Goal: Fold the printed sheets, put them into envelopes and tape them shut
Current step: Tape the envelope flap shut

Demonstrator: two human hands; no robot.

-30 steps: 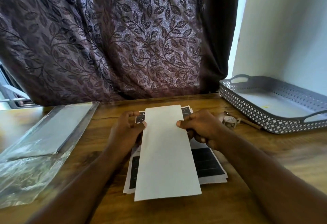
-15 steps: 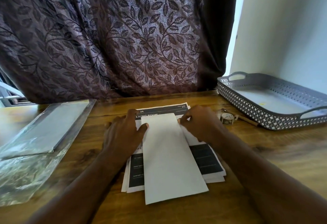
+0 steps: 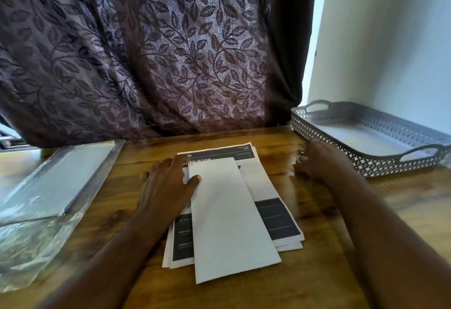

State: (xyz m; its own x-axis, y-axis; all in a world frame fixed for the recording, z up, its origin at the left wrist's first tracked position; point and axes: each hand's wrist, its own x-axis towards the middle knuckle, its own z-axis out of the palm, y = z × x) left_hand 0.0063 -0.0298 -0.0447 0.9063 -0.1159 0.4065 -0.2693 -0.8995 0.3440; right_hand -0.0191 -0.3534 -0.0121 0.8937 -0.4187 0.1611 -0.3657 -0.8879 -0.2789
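Note:
A long white envelope (image 3: 229, 216) lies slightly askew on a stack of printed sheets (image 3: 278, 218) with dark bands, in the middle of the wooden table (image 3: 317, 279). My left hand (image 3: 166, 186) rests flat on the stack's left side, fingers spread, thumb on the envelope's upper left corner. My right hand (image 3: 319, 159) is off the paper, to the right of the stack near the tray. It is blurred, with fingers curled down onto the table. The small tape roll seen there before is mostly hidden under it.
A grey perforated tray (image 3: 366, 164) with handles stands at the back right against the white wall. A clear plastic packet of envelopes (image 3: 56, 181) lies at the left. A leaf-patterned curtain (image 3: 146, 52) hangs behind the table.
The envelope went from held up in both hands to lying on the stack. My right hand let go and moved right to the tape roll's spot. My left hand flattened.

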